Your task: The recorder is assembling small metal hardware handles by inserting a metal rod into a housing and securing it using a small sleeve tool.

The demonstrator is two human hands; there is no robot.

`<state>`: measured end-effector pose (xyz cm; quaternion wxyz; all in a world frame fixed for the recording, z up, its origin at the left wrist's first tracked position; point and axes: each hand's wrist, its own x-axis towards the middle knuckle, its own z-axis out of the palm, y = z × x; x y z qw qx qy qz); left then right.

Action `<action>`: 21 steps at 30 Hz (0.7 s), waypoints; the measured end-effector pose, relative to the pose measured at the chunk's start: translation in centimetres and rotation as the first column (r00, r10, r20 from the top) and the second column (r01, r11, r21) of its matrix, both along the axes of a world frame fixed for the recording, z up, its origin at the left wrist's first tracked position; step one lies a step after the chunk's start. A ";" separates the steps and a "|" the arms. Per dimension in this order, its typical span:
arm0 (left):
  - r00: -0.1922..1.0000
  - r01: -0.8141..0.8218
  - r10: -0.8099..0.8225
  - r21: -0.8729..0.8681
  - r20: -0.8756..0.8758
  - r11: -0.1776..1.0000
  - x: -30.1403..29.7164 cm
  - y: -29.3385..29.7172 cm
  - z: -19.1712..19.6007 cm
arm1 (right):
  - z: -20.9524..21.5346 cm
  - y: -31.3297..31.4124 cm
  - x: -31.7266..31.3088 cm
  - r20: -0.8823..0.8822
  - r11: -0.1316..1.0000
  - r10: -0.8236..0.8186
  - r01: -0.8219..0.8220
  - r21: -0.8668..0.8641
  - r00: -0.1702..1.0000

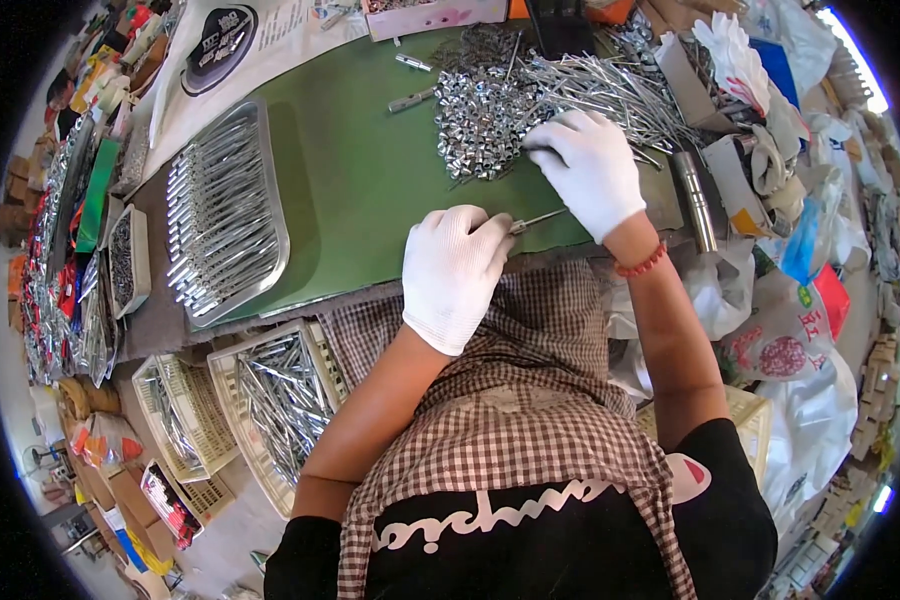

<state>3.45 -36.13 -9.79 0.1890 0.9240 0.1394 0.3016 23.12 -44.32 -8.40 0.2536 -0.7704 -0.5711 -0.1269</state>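
Note:
My left hand (457, 270), in a white knit glove, is closed on a thin metal rod (542, 217) near the front edge of the green work surface. The rod has a thicker silver collar beside my fingers, and its thin end points right. My right hand (592, 168), also gloved in white, is bent over the right edge of a pile of small silver metal fittings (478, 130). Its thumb and fingers are curled together at the pile; whatever lies between the tips is hidden. Behind it spreads a heap of long thin metal rods (610, 92).
A metal tray (278, 215) of neatly lined-up rod assemblies stands left on the green mat (340, 170). A thick metal cylinder (695, 202) lies to the right, near an open cardboard box (692, 85). Below the table's edge are plastic baskets (232, 400) of metal parts.

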 end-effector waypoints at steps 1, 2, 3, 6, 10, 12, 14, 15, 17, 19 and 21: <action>1.000 0.002 -0.002 -0.001 0.026 1.000 0.0 0.0 -0.1 | -0.3 0.3 0.2 0.001 1.000 0.000 0.000 0.002 1.000; 1.000 0.003 -0.003 0.001 0.027 1.000 0.0 0.0 0.0 | -0.5 0.5 0.4 0.036 1.000 -0.004 0.005 -0.026 0.999; 1.000 0.019 -0.019 -0.020 0.016 1.000 0.1 0.0 0.1 | -0.6 0.5 0.5 0.072 0.998 -0.009 0.012 -0.053 0.997; 1.000 0.024 -0.024 -0.044 0.004 0.999 -0.1 -0.1 -0.1 | 0.1 0.2 -0.1 0.168 0.992 -0.012 0.033 -0.123 0.986; 1.000 0.014 -0.015 -0.026 -0.027 1.000 0.0 0.1 -0.2 | 1.0 -1.8 -1.6 0.036 0.993 0.043 -0.039 -0.109 0.998; 1.000 0.010 -0.010 -0.033 -0.012 0.999 -0.1 0.1 -0.3 | 1.2 -2.9 -2.5 -0.074 0.979 0.193 -0.197 -0.054 0.978; 1.000 0.016 -0.016 -0.042 0.008 0.999 0.0 0.1 -0.2 | 1.1 -3.6 -3.2 -0.140 0.967 0.240 -0.250 -0.055 0.961; 1.000 0.009 -0.009 -0.050 -0.013 0.999 0.0 0.1 0.1 | 1.1 -3.7 -3.5 -0.207 0.951 0.289 -0.305 -0.049 0.935; 0.999 0.002 -0.004 -0.057 -0.036 0.998 0.0 0.1 0.2 | 1.2 -3.5 -4.0 -0.271 0.953 0.288 -0.304 -0.018 0.919; 1.000 0.000 -0.002 -0.078 -0.021 0.997 0.0 0.1 0.2 | 0.7 -3.2 -4.3 -0.333 0.961 0.267 -0.278 0.016 0.904; 0.999 0.000 -0.003 -0.080 -0.032 0.997 0.0 0.2 0.1 | 0.8 -2.9 -4.6 -0.325 0.966 0.243 -0.257 -0.001 0.914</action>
